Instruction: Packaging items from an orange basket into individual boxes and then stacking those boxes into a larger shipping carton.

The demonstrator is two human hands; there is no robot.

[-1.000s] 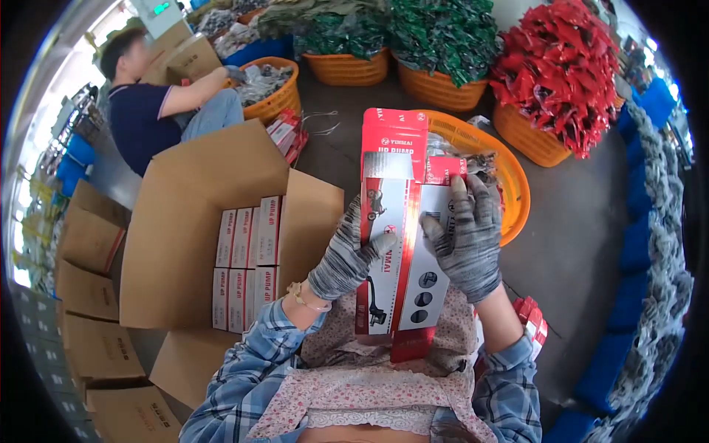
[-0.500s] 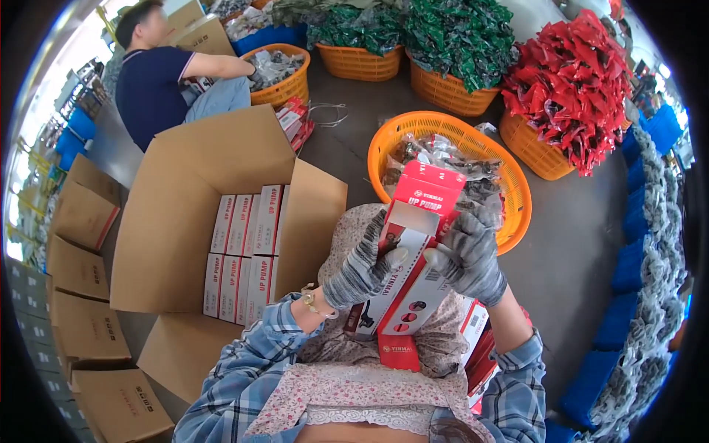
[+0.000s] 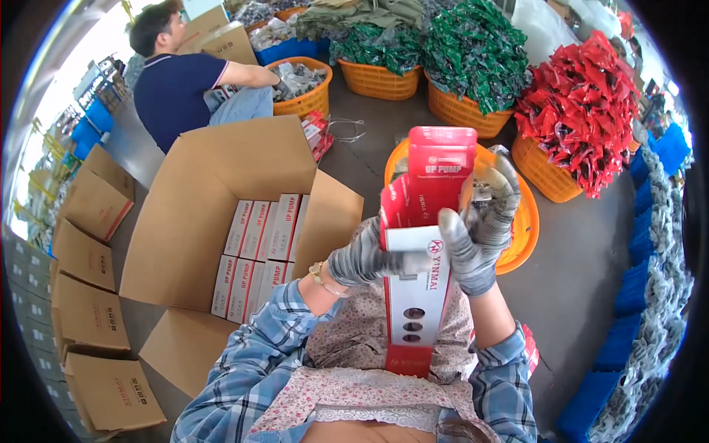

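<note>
A long red-and-white cardboard box [image 3: 415, 295] stands over my lap, its red flaps raised at the far end and another red flap at the near end. My left hand [image 3: 369, 255], in a grey striped knit glove, is closed round the box's left side with the thumb across the white face. My gloved right hand [image 3: 480, 247] is at the box's right edge, fingers stretched upward and apart from the thumb. The thumb tip is against or very near the box edge. Whether anything is inside the box is hidden.
Left of my lap, a large open carton [image 3: 162, 244] holds rows of similar boxes. An orange basket [image 3: 528, 229] is partly behind my right hand. Baskets of green packets [image 3: 473, 55] and red packets [image 3: 580, 118] stand beyond. Another person [image 3: 173, 96] sits at the far left.
The box has turned more upright, with its flaps raised and spread. My right hand has released its hold and its fingers have opened upward. The view has shifted slightly.
</note>
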